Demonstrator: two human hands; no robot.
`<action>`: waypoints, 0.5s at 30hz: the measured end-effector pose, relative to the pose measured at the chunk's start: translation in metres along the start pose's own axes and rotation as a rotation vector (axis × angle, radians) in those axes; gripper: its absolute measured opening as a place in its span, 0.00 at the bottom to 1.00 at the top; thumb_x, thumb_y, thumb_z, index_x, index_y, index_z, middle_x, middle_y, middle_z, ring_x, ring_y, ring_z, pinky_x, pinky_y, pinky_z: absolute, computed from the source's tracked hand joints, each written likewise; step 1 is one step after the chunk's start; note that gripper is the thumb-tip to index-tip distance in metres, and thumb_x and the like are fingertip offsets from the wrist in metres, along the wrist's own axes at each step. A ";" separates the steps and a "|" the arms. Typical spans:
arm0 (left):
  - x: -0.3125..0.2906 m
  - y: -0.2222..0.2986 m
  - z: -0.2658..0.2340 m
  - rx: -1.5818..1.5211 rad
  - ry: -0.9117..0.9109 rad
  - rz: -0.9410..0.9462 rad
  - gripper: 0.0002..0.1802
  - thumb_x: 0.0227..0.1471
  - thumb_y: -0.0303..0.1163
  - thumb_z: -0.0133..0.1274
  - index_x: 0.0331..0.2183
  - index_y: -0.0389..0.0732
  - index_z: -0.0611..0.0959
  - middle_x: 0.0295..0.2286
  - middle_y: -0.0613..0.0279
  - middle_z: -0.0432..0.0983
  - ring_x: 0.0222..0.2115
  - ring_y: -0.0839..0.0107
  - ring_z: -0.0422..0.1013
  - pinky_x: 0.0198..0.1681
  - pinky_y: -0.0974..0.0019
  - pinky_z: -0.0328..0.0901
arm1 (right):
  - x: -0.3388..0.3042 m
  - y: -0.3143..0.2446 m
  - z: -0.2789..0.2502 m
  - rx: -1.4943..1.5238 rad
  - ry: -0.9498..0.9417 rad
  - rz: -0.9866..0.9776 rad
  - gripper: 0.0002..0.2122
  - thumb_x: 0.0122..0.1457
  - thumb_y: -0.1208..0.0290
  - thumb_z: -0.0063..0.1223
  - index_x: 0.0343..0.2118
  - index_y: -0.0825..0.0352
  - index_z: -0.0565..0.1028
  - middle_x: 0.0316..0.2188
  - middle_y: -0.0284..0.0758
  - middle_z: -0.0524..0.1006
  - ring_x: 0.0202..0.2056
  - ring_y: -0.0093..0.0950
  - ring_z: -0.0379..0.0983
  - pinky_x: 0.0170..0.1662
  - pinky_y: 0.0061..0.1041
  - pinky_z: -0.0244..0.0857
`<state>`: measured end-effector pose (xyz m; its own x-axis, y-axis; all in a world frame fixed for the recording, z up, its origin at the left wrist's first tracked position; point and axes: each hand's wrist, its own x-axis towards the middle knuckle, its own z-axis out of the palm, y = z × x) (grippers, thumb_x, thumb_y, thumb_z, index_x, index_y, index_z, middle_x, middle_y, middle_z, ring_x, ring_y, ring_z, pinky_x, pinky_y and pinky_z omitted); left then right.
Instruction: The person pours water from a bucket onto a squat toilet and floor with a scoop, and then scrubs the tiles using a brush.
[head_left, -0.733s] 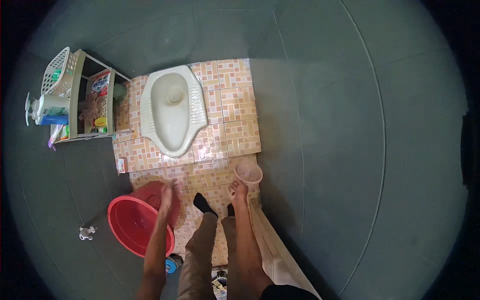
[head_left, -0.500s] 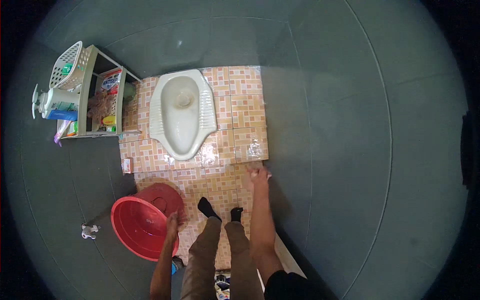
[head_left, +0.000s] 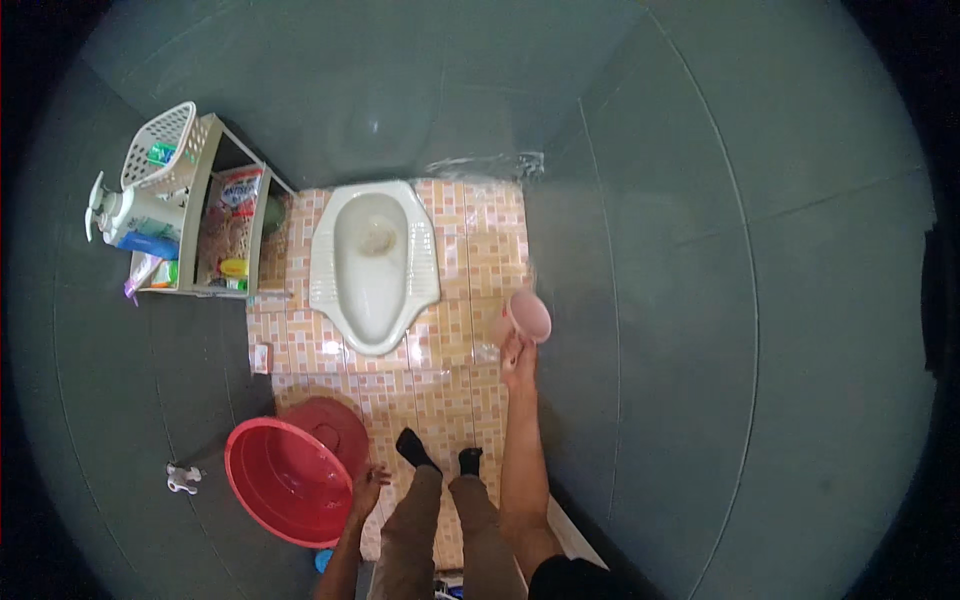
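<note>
My right hand [head_left: 518, 362], closed round its handle, holds a pink water dipper [head_left: 529, 316] tilted over the tiled floor by the right wall. Beside the rim of a large red plastic tub [head_left: 262, 478] is my left hand [head_left: 369, 490], its fingers apart and nothing in it. I cannot tell whether it touches the tub, which leans on its side toward me with a little water in it. Ahead of me a white squat toilet [head_left: 375, 285] is set in the raised tiled floor. Water splashes [head_left: 490, 166] at the foot of the far wall.
A shelf rack [head_left: 195, 235] at the left holds a white basket [head_left: 160, 140], a pump bottle [head_left: 145, 225] and several packets. A small box [head_left: 262, 358] lies by the left wall, above a tap [head_left: 182, 478]. A floor step [head_left: 440, 372] crosses before my feet.
My right hand has swung forward, and the dipper now shows clearly. Water has appeared at the far wall's base. My left hand has shifted from the tub's rim, fingers spreading.
</note>
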<state>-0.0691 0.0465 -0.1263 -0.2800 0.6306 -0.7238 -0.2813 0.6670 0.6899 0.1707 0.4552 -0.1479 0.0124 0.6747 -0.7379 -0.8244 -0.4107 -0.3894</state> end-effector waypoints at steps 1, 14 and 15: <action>0.005 -0.007 0.005 0.003 -0.031 0.040 0.15 0.61 0.36 0.44 0.40 0.33 0.74 0.39 0.53 0.73 0.36 0.66 0.74 0.36 0.63 0.72 | -0.009 -0.005 -0.021 -0.041 -0.053 -0.065 0.04 0.57 0.71 0.45 0.27 0.63 0.68 0.16 0.25 0.63 0.15 0.15 0.57 0.15 0.14 0.50; -0.046 0.021 -0.025 0.133 0.071 -0.048 0.13 0.60 0.30 0.42 0.38 0.28 0.74 0.34 0.49 0.74 0.35 0.63 0.75 0.35 0.63 0.72 | 0.002 0.026 -0.170 -0.087 0.445 -0.063 0.10 0.56 0.64 0.46 0.30 0.67 0.73 0.19 0.34 0.69 0.19 0.27 0.63 0.24 0.27 0.62; -0.050 0.019 -0.029 0.140 0.060 -0.017 0.16 0.61 0.34 0.42 0.39 0.28 0.74 0.34 0.49 0.74 0.35 0.62 0.75 0.36 0.62 0.72 | 0.021 0.030 -0.160 -0.198 0.410 -0.061 0.10 0.55 0.64 0.47 0.31 0.67 0.74 0.20 0.35 0.69 0.20 0.28 0.64 0.25 0.28 0.63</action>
<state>-0.0868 0.0165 -0.0767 -0.3317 0.5971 -0.7304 -0.1569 0.7285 0.6668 0.2364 0.3590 -0.2631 0.3134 0.4199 -0.8518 -0.6917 -0.5136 -0.5077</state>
